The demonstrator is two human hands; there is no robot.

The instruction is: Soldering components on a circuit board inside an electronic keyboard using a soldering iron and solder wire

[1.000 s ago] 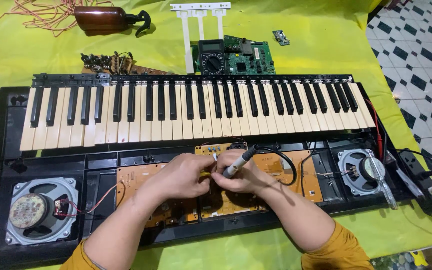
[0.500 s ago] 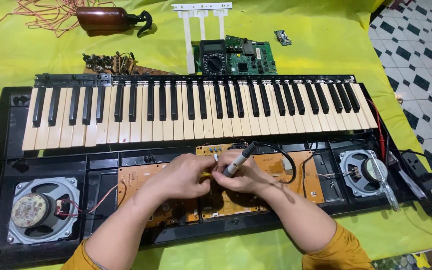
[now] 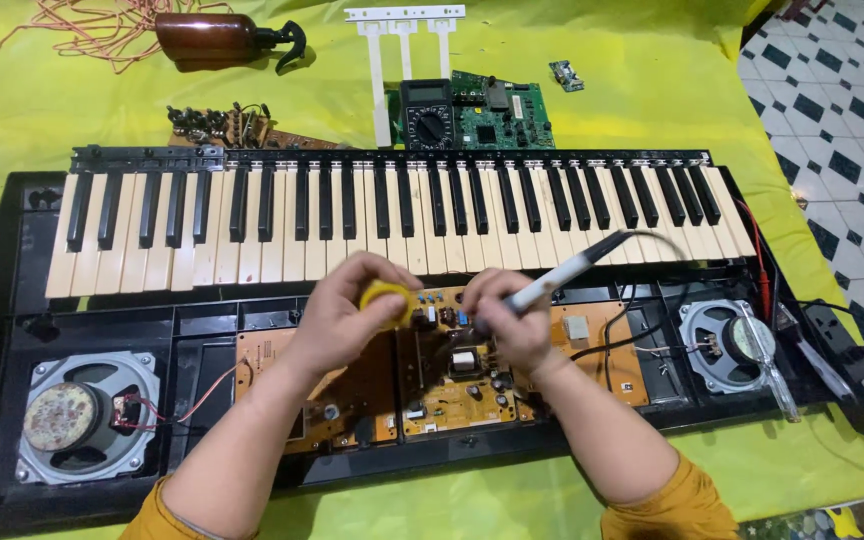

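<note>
Two hands work over the open keyboard (image 3: 12, 300) on the bench (image 3: 652, 110). Right hand (image 3: 507, 325) grips a soldering iron (image 3: 552, 283) like a pen: long axis diagonal, tip down-left at the brown board (image 3: 452, 390), grey handle and cord end up-right over the keys. Left hand (image 3: 347, 310), fingers curled shut, pinches a yellow spool (image 3: 387, 298) just beside the iron's tip. Both forearms angle inward.

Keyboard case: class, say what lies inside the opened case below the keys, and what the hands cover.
Inside the keyboard case sit two speakers, brown circuit boards and wires. The left hand, holding a yellow object, and right hand, holding a soldering iron, hide the boards' upper middle.
</note>
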